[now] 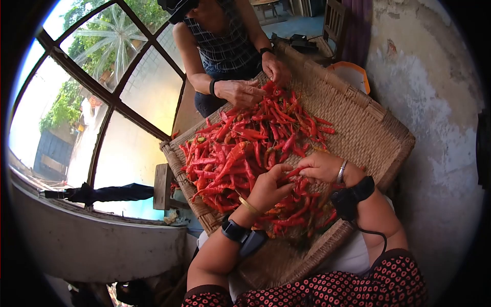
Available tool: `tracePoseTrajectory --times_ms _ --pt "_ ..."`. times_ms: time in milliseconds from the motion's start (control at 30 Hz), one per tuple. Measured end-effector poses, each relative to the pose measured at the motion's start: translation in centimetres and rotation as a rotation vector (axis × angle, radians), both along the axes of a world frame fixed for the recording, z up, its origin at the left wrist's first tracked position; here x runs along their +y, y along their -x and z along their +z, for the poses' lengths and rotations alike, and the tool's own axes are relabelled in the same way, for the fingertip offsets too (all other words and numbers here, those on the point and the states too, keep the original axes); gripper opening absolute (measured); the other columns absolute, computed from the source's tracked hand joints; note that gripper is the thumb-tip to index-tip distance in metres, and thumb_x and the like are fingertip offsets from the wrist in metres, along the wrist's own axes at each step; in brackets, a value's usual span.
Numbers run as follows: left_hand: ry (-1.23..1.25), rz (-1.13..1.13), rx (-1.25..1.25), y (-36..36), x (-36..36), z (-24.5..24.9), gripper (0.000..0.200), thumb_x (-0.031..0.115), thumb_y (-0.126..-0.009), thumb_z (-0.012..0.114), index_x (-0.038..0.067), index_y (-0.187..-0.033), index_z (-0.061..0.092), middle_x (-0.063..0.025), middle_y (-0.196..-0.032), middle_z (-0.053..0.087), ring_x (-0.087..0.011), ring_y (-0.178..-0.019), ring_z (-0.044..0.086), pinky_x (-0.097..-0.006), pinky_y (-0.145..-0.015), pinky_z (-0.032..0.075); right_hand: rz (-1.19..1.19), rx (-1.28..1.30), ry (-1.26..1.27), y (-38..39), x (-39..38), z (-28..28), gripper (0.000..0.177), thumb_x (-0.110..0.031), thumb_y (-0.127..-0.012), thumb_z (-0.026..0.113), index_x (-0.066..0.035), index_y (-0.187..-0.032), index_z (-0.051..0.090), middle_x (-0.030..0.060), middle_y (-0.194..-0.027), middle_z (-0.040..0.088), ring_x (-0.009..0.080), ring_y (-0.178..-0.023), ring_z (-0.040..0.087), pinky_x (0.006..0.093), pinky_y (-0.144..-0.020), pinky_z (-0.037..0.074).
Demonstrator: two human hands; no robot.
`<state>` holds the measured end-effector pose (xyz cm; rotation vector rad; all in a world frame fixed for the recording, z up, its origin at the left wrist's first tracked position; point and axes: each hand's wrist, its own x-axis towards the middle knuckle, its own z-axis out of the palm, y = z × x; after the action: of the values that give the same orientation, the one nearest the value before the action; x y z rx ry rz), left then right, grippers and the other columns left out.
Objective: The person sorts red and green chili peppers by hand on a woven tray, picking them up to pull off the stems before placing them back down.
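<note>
**Both hands pinch one chilli over the heap**

No writing can be read. The black wrist device (240, 234) on the left arm and the black band (353, 197) on the right arm are too small and too turned away to show any mark.

The round lens darkens the corners and bends the edges. The co-worker across the tray (368, 128) is cut off at the top of the view. Their two hands (243, 92) rest at the far end of the heap (245, 148) of red chillies. An orange-rimmed container (353, 74) behind the tray is mostly hidden by its woven edge. The near corner of the tray lies under the person's forearms. What sits below it is hard to make out, apart from patterned sleeves. A folded black umbrella (107, 193) lies on the sill by the window (117, 77).

The left hand (268, 187) is closed, with its fingertips pressed together on one end of a chilli (295, 172). The right hand (322, 166) is curled, its fingers bent in and closed on the other end of that chilli. The chilli sits between the two hands, just above the near side of the heap. The heap spreads across the tray from the hands towards the co-worker. More chillies lie right under both wrists.
</note>
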<state>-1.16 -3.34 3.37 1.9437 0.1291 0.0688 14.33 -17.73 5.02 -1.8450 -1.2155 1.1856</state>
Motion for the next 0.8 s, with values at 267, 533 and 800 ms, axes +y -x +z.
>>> tracePoseTrajectory --times_ms 267,533,800 --pt "0.291 0.2 0.016 0.3 0.6 0.4 0.024 0.002 -0.082 0.058 0.002 -0.104 0.049 -0.0009 -0.078 0.058 -0.0057 -0.063 0.055 -0.0195 -0.053 0.045 -0.701 -1.058 -0.583 -1.2 0.3 -3.2 0.033 -0.023 -0.081 0.059 -0.003 -0.106 0.057 0.0107 -0.079 0.061 0.0187 -0.072 0.059 0.0307 -0.066 0.048" --pt "0.396 0.227 -0.039 0.2 0.9 -0.5 0.014 0.002 -0.083 0.057 0.002 -0.096 0.053 -0.0018 -0.082 0.06 -0.0067 -0.068 0.058 -0.0188 -0.059 0.048 0.089 -0.264 -0.253 2.2 1.1 -2.1 0.038 -0.031 -0.071 0.066 -0.003 -0.096 0.06 0.0168 -0.086 0.061 0.0289 -0.081 0.059 0.0354 -0.071 0.046" --pt "0.409 0.112 0.02 0.2 0.6 -0.4 0.017 0.002 -0.081 0.059 0.003 -0.097 0.053 -0.0013 -0.08 0.059 -0.0056 -0.063 0.055 -0.0183 -0.057 0.046 0.155 -0.229 -0.229 1.9 0.8 -2.1 0.03 -0.031 -0.067 0.068 -0.003 -0.074 0.06 0.0113 -0.069 0.06 0.0262 -0.067 0.059 0.0359 -0.06 0.044"
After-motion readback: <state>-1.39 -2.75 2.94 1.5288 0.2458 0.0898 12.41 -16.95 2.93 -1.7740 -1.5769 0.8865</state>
